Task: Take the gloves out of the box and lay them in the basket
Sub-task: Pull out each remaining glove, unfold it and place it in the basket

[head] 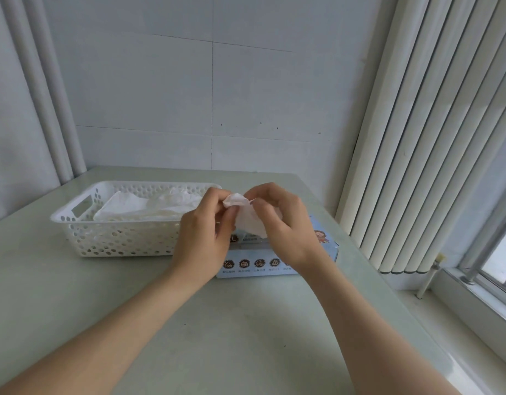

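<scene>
Tabletop [217,323]; glove [250,220], seemingly crumpled, at fingertips [217,196] of left hand [201,232], right hand [286,223].

The glove [250,220] I hold is thin, milky white and half see-through. The gloves [137,209] in the basket [126,238] are the same cloudy white. The basket itself is plain white plastic, its walls dotted with rows of round holes. My box [274,256] is pale blue, with a row of dark brown round icons [251,263] along its front and a brown-and-orange cartoon figure [321,236] on top. The table [231,337] is pale grey-green; the wall [160,95] is white.
</scene>
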Available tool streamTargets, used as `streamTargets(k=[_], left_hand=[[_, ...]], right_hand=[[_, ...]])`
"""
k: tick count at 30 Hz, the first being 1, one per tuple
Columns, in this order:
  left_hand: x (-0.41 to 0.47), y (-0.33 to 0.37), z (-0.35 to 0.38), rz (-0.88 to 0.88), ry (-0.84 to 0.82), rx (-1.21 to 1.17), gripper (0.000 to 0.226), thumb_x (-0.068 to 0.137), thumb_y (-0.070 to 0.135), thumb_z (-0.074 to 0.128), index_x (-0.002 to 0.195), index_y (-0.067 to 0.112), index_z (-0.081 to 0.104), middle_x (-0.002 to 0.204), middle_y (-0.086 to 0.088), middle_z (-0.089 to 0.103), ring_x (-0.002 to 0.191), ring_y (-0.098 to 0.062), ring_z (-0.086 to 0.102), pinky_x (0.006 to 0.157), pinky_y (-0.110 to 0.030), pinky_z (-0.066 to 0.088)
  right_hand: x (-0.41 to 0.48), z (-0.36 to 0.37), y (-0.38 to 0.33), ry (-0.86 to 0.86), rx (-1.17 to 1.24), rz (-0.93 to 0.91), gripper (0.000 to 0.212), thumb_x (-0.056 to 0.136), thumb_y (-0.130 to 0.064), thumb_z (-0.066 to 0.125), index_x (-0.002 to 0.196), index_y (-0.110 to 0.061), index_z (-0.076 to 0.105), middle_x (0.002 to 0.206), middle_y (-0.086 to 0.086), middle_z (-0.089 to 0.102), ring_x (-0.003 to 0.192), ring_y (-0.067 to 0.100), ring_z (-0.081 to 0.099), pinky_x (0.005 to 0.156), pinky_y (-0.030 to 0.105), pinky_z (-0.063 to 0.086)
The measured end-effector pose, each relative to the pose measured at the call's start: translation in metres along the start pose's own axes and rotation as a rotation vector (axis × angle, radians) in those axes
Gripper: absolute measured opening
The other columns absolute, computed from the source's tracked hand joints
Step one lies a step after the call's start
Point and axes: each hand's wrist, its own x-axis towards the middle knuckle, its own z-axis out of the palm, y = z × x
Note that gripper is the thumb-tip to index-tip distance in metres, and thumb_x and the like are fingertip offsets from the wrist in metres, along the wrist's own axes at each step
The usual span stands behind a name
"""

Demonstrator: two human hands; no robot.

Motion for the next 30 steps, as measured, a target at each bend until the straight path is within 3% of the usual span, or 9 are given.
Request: streamTargets(k=[3, 5, 8, 11, 16, 20, 23, 27, 30], left_hand=[[0.002, -0.008, -0.003, -0.067, 0.045, 0.014, 0.009, 0.105, 0.011, 0.058, 0.114, 0.015, 0.060, 0.088, 0.004, 0.074, 0.075, -0.011, 0.073, 0.064, -0.038, 0.057], [0.005, -0.008, -0.007, -0.100, 0.073, -0.010, 0.013, 0.105, 0.007, 0.056, 0.111, 0.016, 0.061, 0.092, 0.005, 0.074, 0.077, -0.008, 0.074, 0.064, -0.032, 0.059], [0.006, -0.005, -0.010, -0.132, 0.068, 0.005, 0.026, 0.097, -0.004, 0.057, 0.105, 0.019, 0.064, 0.085, 0.009, 0.071, 0.069, -0.010, 0.067, 0.058, -0.014, 0.046], [0.005, -0.002, -0.009, -0.165, -0.009, -0.005, 0.030, 0.094, -0.004, 0.055, 0.096, 0.023, 0.068, 0.076, 0.014, 0.065, 0.064, -0.012, 0.058, 0.056, -0.012, 0.037], [0.006, 0.007, -0.014, -0.040, -0.174, -0.101, 0.038, 0.093, 0.029, 0.039, 0.099, 0.019, 0.075, 0.110, 0.004, 0.060, 0.107, -0.012, 0.060, 0.088, -0.017, 0.043], [0.007, 0.015, -0.015, -0.098, -0.273, -0.205, 0.020, 0.101, 0.038, 0.056, 0.106, 0.023, 0.068, 0.096, 0.004, 0.070, 0.093, -0.020, 0.067, 0.079, -0.036, 0.052], [0.008, 0.012, -0.013, -0.190, -0.249, -0.221, 0.025, 0.099, 0.034, 0.058, 0.090, 0.013, 0.068, 0.074, -0.006, 0.065, 0.067, -0.022, 0.060, 0.060, -0.048, 0.047], [0.013, 0.007, -0.018, -0.279, -0.135, -0.260, 0.033, 0.105, 0.028, 0.055, 0.078, 0.012, 0.064, 0.065, -0.002, 0.059, 0.060, -0.015, 0.051, 0.055, -0.035, 0.041], [0.018, 0.002, -0.021, -0.424, -0.047, -0.297, 0.032, 0.107, 0.018, 0.054, 0.081, 0.001, 0.059, 0.070, -0.004, 0.055, 0.068, -0.013, 0.051, 0.065, -0.034, 0.042]], right_hand=[[-0.003, 0.002, 0.009, 0.033, -0.264, -0.027, 0.032, 0.080, -0.026, 0.061, 0.112, -0.034, 0.061, 0.102, -0.020, 0.066, 0.104, 0.009, 0.059, 0.097, 0.036, 0.037], [-0.001, 0.005, 0.012, 0.115, -0.338, -0.011, 0.021, 0.088, -0.024, 0.065, 0.107, -0.033, 0.066, 0.095, -0.019, 0.067, 0.097, 0.009, 0.057, 0.095, 0.036, 0.036], [0.002, 0.003, 0.010, 0.276, -0.236, 0.004, 0.006, 0.098, -0.026, 0.066, 0.095, -0.025, 0.071, 0.090, -0.016, 0.070, 0.094, 0.009, 0.062, 0.091, 0.040, 0.048], [0.002, 0.000, -0.001, 0.329, -0.052, -0.025, 0.011, 0.106, -0.020, 0.059, 0.099, -0.018, 0.067, 0.088, -0.015, 0.071, 0.090, 0.007, 0.065, 0.078, 0.022, 0.046], [-0.003, 0.004, -0.017, 0.243, 0.024, -0.128, 0.011, 0.109, -0.012, 0.048, 0.110, -0.014, 0.059, 0.067, -0.013, 0.053, 0.061, 0.011, 0.050, 0.057, 0.029, 0.041], [-0.004, 0.007, -0.023, 0.156, 0.084, -0.080, 0.003, 0.106, -0.022, 0.062, 0.107, -0.022, 0.065, 0.061, 0.012, 0.053, 0.056, 0.028, 0.048, 0.053, 0.039, 0.042], [-0.007, 0.006, -0.023, 0.094, 0.174, -0.023, 0.006, 0.107, -0.028, 0.063, 0.109, -0.024, 0.066, 0.056, 0.010, 0.047, 0.051, 0.023, 0.040, 0.049, 0.032, 0.033], [-0.007, 0.004, -0.021, -0.042, 0.178, 0.104, 0.026, 0.095, -0.036, 0.077, 0.117, -0.024, 0.071, 0.062, -0.002, 0.062, 0.055, 0.013, 0.054, 0.054, 0.025, 0.043], [-0.007, 0.007, -0.019, -0.062, 0.113, 0.152, 0.009, 0.092, -0.026, 0.076, 0.088, -0.019, 0.080, 0.067, 0.002, 0.071, 0.058, 0.022, 0.058, 0.057, 0.031, 0.046]])
